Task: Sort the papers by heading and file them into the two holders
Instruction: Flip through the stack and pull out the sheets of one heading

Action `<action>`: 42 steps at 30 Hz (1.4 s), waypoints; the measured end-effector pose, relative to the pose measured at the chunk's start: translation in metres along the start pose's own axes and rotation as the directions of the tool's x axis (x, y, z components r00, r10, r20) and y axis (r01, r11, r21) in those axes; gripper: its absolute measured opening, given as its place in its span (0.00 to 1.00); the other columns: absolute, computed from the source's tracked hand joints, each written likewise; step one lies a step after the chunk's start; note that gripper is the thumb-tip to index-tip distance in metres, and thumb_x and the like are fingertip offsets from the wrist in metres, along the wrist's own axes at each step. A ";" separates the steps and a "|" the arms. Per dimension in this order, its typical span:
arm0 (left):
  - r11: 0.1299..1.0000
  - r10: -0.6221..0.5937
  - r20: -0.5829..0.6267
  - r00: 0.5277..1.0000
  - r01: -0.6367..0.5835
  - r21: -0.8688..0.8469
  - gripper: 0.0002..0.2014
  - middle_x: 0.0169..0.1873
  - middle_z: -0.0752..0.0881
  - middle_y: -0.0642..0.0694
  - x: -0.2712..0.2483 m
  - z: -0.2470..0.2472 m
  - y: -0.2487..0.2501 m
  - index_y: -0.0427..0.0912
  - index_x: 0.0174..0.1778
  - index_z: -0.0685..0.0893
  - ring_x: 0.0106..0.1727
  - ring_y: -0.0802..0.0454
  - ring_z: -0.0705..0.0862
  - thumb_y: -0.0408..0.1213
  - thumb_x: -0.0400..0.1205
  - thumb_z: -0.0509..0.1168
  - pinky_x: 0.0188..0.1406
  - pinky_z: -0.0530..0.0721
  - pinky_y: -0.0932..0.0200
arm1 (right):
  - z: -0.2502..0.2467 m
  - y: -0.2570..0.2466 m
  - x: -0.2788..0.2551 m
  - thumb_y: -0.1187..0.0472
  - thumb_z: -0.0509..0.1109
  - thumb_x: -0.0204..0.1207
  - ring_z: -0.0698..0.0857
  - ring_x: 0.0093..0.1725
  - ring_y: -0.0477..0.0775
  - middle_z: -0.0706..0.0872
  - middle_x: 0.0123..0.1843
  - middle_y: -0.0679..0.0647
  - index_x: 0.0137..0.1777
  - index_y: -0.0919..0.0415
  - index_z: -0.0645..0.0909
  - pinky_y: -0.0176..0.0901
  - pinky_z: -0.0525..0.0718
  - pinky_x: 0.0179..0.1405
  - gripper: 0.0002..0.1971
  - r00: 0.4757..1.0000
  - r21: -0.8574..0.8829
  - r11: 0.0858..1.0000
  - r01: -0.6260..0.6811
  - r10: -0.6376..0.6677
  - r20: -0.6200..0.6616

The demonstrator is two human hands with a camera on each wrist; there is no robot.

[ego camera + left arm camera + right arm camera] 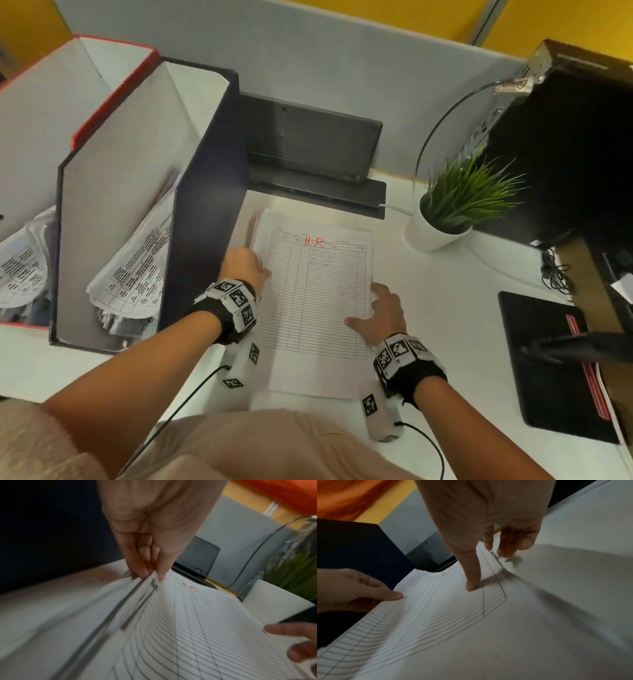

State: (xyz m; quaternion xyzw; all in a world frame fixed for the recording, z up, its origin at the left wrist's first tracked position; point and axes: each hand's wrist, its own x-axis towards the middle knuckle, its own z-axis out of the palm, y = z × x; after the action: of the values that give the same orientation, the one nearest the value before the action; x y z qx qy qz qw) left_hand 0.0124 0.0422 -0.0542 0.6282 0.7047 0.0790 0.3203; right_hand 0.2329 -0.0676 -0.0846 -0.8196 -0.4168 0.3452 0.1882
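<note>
A stack of papers (318, 370) lies on the white table in front of me. Its top sheet (318, 294) is a ruled form headed "H.R" in red. My left hand (265, 272) pinches the sheet's left edge between thumb and fingers (142, 568) and lifts it a little. On the right edge my right hand (363, 305) holds the same sheet (428, 608), thumb pressed on top, fingers (505, 550) curled at the edge. The navy holder (205, 171) stands just left of the stack, the red-edged holder (113, 85) further left. Both hold curled printed papers.
A small potted plant (442, 233) stands right of the stack. A black stand (308, 150) sits behind it against the grey partition. A black computer case (575, 144), cables and a black pad (548, 363) fill the right side.
</note>
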 end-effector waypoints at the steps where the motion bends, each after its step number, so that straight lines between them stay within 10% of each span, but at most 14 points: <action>1: 0.999 0.031 -0.007 0.999 -0.031 0.041 0.11 0.40 0.87 0.36 -0.001 0.000 0.000 0.33 0.33 0.83 0.41 0.42 0.86 0.37 0.76 0.72 0.38 0.83 0.56 | 0.000 -0.002 0.000 0.58 0.83 0.60 0.73 0.69 0.59 0.69 0.69 0.59 0.77 0.55 0.62 0.52 0.74 0.71 0.47 1.000 -0.039 0.999 0.016 -0.017 -0.018; 7: 0.948 0.239 -0.074 0.968 -0.216 0.235 0.13 0.46 0.86 0.39 -0.015 0.001 -0.001 0.34 0.48 0.86 0.43 0.42 0.85 0.40 0.84 0.60 0.42 0.86 0.52 | 0.004 -0.010 0.002 0.71 0.80 0.62 0.75 0.65 0.54 0.70 0.67 0.57 0.78 0.53 0.60 0.44 0.77 0.65 0.47 0.990 0.070 0.991 0.111 -0.116 0.083; 11: 0.885 0.437 -0.228 0.870 -0.461 -0.062 0.13 0.53 0.86 0.40 -0.023 0.005 -0.008 0.37 0.60 0.85 0.52 0.45 0.84 0.28 0.82 0.61 0.56 0.84 0.54 | 0.000 -0.007 0.007 0.70 0.81 0.61 0.77 0.49 0.49 0.75 0.55 0.53 0.79 0.52 0.57 0.37 0.77 0.48 0.49 0.995 0.193 0.981 0.033 -0.050 0.083; 15: 0.887 0.206 -0.174 0.963 -0.259 -0.383 0.08 0.46 0.86 0.44 -0.017 0.010 -0.011 0.38 0.53 0.83 0.44 0.51 0.84 0.28 0.83 0.59 0.41 0.81 0.64 | -0.002 -0.005 0.009 0.67 0.80 0.64 0.80 0.42 0.49 0.78 0.46 0.53 0.77 0.49 0.58 0.35 0.77 0.40 0.46 0.998 0.401 0.915 -0.044 0.057 -0.021; 21: 0.784 0.111 0.017 0.994 -0.077 -0.616 0.13 0.44 0.87 0.43 -0.009 0.008 -0.016 0.41 0.34 0.83 0.51 0.42 0.84 0.19 0.78 0.61 0.55 0.83 0.49 | -0.009 -0.004 0.010 0.63 0.79 0.67 0.81 0.48 0.55 0.80 0.47 0.53 0.55 0.56 0.75 0.46 0.83 0.51 0.19 0.991 0.448 0.891 -0.081 0.119 -0.059; 23: 0.765 0.062 0.057 0.996 -0.011 -0.645 0.17 0.45 0.87 0.41 -0.006 0.005 -0.015 0.42 0.31 0.85 0.51 0.42 0.83 0.19 0.77 0.59 0.55 0.82 0.50 | -0.009 -0.001 0.008 0.72 0.73 0.70 0.79 0.38 0.53 0.81 0.38 0.52 0.39 0.60 0.78 0.35 0.82 0.40 0.09 0.995 0.466 0.885 0.002 0.043 -0.087; 26: 0.717 -0.065 0.060 0.996 0.088 -0.691 0.12 0.37 0.85 0.42 0.001 0.000 -0.007 0.39 0.32 0.84 0.45 0.44 0.81 0.25 0.78 0.60 0.48 0.79 0.52 | -0.010 0.004 0.005 0.85 0.62 0.68 0.76 0.32 0.48 0.80 0.32 0.53 0.28 0.60 0.77 0.22 0.74 0.21 0.19 0.994 0.562 0.825 0.052 0.011 -0.108; 33: 0.817 -0.227 0.229 0.947 0.313 -0.484 0.17 0.44 0.87 0.35 0.012 -0.010 0.003 0.27 0.49 0.83 0.46 0.38 0.88 0.36 0.73 0.75 0.48 0.88 0.46 | -0.008 0.004 0.006 0.89 0.57 0.67 0.78 0.33 0.56 0.80 0.34 0.60 0.29 0.64 0.77 0.27 0.80 0.21 0.20 0.994 0.817 0.575 -0.039 0.105 -0.026; 37: 0.937 -0.190 0.117 0.975 0.216 -0.274 0.17 0.38 0.89 0.40 0.009 -0.008 0.011 0.32 0.42 0.87 0.39 0.46 0.88 0.40 0.66 0.80 0.27 0.84 0.61 | -0.004 0.001 0.006 0.88 0.55 0.69 0.77 0.33 0.55 0.79 0.34 0.60 0.30 0.64 0.77 0.28 0.80 0.20 0.20 0.991 0.842 0.539 -0.018 0.119 -0.055; 42: 0.999 -0.001 0.042 0.999 0.003 -0.054 0.11 0.36 0.89 0.39 0.008 -0.004 0.010 0.35 0.32 0.88 0.34 0.50 0.82 0.39 0.74 0.74 0.35 0.82 0.60 | -0.002 0.001 0.008 0.87 0.55 0.68 0.77 0.31 0.55 0.80 0.29 0.59 0.29 0.64 0.77 0.28 0.79 0.22 0.20 0.986 0.832 0.555 0.014 0.131 -0.104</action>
State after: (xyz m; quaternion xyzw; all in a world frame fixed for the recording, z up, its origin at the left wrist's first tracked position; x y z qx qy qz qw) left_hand 0.0183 0.0532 -0.0489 0.6202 0.6959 0.0843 0.3520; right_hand 0.2383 -0.0623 -0.0871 -0.6717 -0.1620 0.4424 0.5716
